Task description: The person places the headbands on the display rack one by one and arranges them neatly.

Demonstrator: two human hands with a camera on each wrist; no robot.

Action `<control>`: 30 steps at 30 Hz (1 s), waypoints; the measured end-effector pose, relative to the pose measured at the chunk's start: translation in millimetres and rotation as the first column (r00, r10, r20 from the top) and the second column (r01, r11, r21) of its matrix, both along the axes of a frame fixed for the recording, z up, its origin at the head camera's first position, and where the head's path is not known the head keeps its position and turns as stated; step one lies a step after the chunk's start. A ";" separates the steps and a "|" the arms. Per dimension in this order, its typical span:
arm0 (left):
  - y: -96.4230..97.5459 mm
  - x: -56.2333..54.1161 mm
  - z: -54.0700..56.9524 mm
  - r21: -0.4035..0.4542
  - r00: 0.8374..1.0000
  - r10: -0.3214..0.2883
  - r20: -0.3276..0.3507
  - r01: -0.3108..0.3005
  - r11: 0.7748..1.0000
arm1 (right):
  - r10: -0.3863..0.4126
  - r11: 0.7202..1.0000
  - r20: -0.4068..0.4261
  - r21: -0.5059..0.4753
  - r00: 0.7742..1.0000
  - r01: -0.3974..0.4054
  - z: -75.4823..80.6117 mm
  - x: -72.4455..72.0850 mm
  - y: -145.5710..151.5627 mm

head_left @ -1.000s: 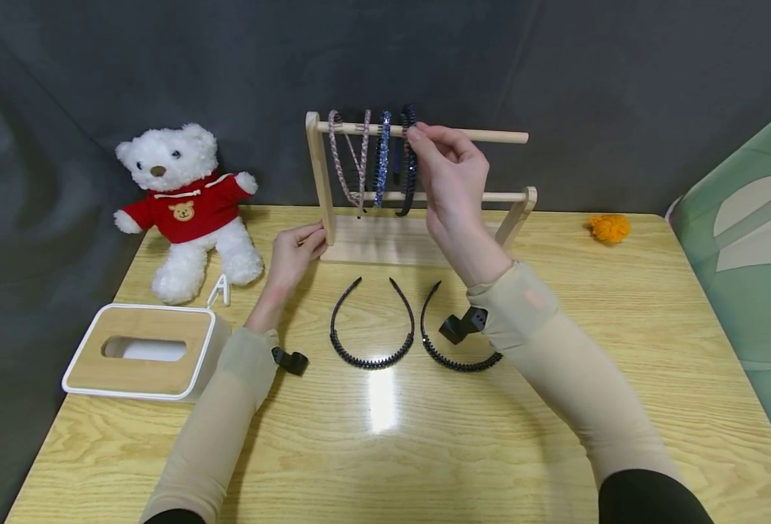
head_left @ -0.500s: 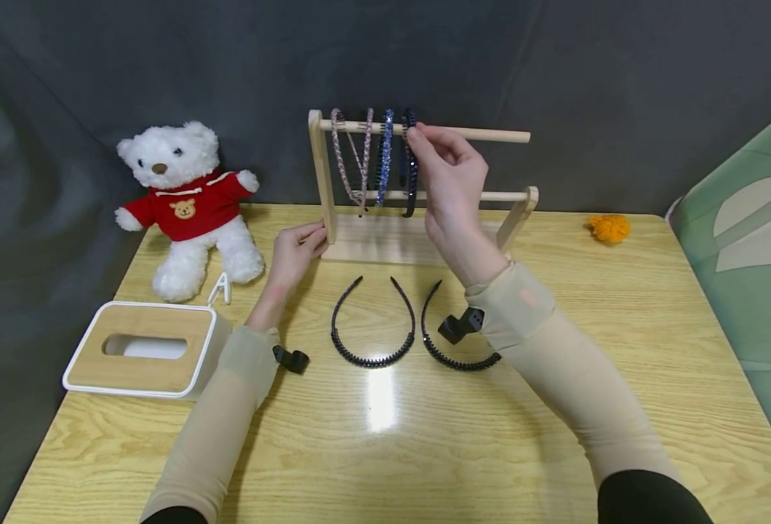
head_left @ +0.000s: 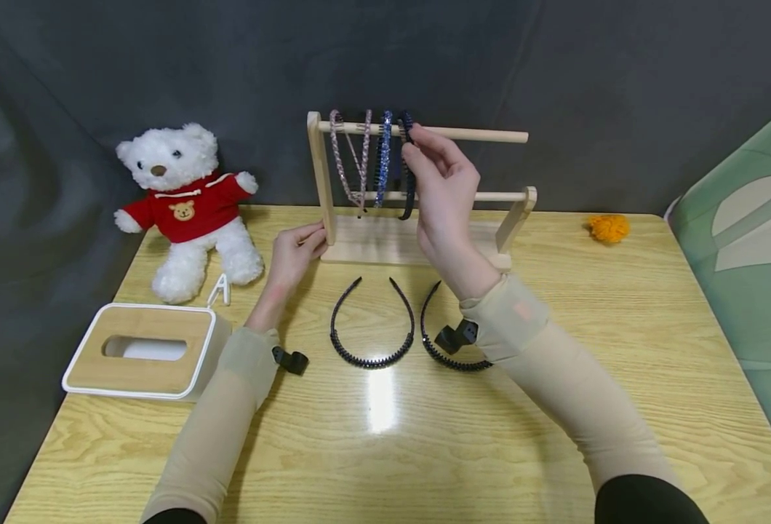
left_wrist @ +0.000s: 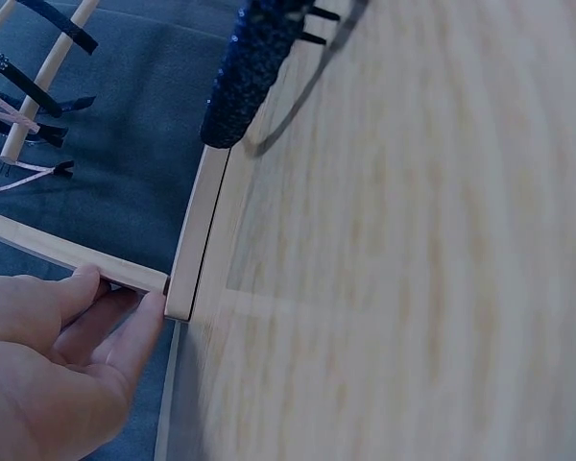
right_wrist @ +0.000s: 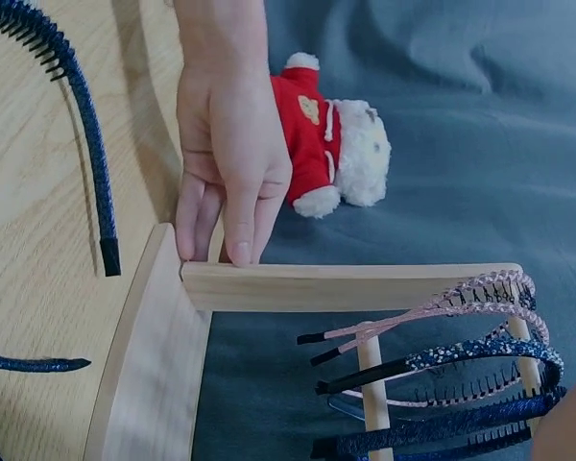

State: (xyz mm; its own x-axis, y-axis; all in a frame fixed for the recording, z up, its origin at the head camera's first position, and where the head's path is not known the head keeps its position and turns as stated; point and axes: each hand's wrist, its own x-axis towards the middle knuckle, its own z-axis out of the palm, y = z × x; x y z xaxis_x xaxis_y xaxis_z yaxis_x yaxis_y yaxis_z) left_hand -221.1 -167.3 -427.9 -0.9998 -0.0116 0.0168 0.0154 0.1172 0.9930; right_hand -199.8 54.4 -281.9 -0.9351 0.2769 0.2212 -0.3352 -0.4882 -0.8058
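Note:
My left hand (head_left: 296, 251) holds the lower left corner of a wooden display rack (head_left: 320, 182); in the left wrist view its thumb and fingers pinch the upright. My right hand (head_left: 447, 193) has thumb and index fingertips at a dark blue headband (head_left: 408, 200) hanging over the upper bar, and appears to pinch its front. To its left hang a glittery blue headband (head_left: 383, 164) and pink braided headbands (head_left: 365, 160). In the right wrist view, only a sliver of the right hand (right_wrist: 568, 423) shows, so its fingertips are hidden there.
Two dark headbands lie before the rack: one whole headband (head_left: 372, 362) and another headband (head_left: 430, 349) partly under my right wrist. A tissue box (head_left: 91, 367), a white letter A (head_left: 220, 290) and a teddy bear (head_left: 192, 218) stand left. An orange pompom (head_left: 609, 228) lies right.
My right hand has shifted slightly left and down, its thumb and index fingertips now a little further apart. The dark blue headband has moved slightly left along the bar. My left hand stays put.

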 end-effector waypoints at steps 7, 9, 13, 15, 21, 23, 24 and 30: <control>-0.3 1.7 0.0 -0.003 1.000 -0.003 0.000 0.003 1.000 | -0.021 0.999 0.009 0.048 1.000 0.021 -3.2 -2.6 0.8; -0.2 1.5 -0.1 0.000 1.000 -0.003 -0.003 0.003 1.000 | -0.026 0.998 0.014 0.054 1.000 0.025 -3.3 -3.8 1.5; -0.5 0.4 -0.7 0.004 1.000 -0.006 -0.001 0.006 1.000 | -0.028 0.998 0.008 0.055 1.000 0.028 -3.3 -6.3 2.1; -0.7 0.1 -0.9 0.004 1.000 -0.006 -0.003 0.006 1.000 | -0.020 0.999 0.009 0.045 1.000 0.019 -3.3 -7.2 2.0; -0.8 1.6 0.9 0.005 1.000 -0.014 -0.008 0.014 1.000 | -0.006 0.998 0.020 0.057 1.000 0.005 -3.0 -6.6 1.8; -0.6 2.2 1.6 0.006 1.000 -0.014 -0.008 0.014 1.000 | -0.008 0.998 0.014 0.065 1.000 0.008 -3.0 -6.3 2.1; -0.5 2.1 1.6 0.005 1.000 -0.013 -0.008 0.013 1.000 | -0.012 0.997 0.007 0.071 1.000 0.011 -2.8 -5.8 2.5; 0.1 2.4 2.3 0.011 1.000 -0.008 -0.005 0.008 1.000 | -0.007 0.998 -0.005 0.063 1.000 0.007 1.1 -0.1 8.9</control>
State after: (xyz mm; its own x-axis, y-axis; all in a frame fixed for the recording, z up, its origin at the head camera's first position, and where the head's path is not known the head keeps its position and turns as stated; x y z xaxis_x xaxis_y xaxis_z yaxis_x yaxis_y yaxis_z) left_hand -218.7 -167.2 -425.6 -0.9998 -0.0038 0.0219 0.0214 0.1064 0.9941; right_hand -199.9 63.3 -280.8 -0.9321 0.2690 0.2425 -0.3421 -0.4343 -0.8333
